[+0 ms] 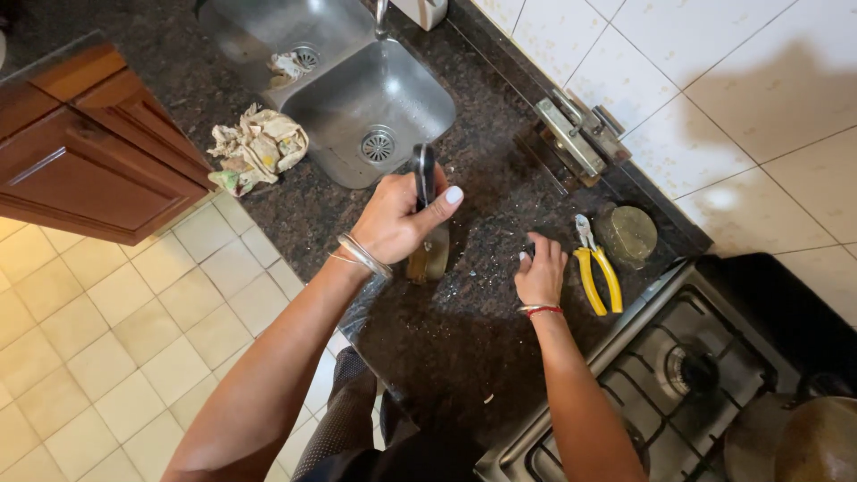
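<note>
- Head view: our left hand [397, 219] grips a dark-handled tool [426, 178] upright, mid-countertop [464, 330] just below the sink [357, 89].
- Our right hand [540, 272] is curled on something small, unclear what.
- Yellow-handled pliers [596, 268] lie just right, near the stove [678, 375] edge.

The countertop [464, 312] is dark, speckled polished stone. The sink [375, 98] is brushed steel. The pliers [596, 268] have glossy yellow plastic grips.

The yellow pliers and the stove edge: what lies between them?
Only bare dark granite counter shows between the yellow-handled pliers and the stove, in the head view; the right hand rests left of the pliers.
</note>
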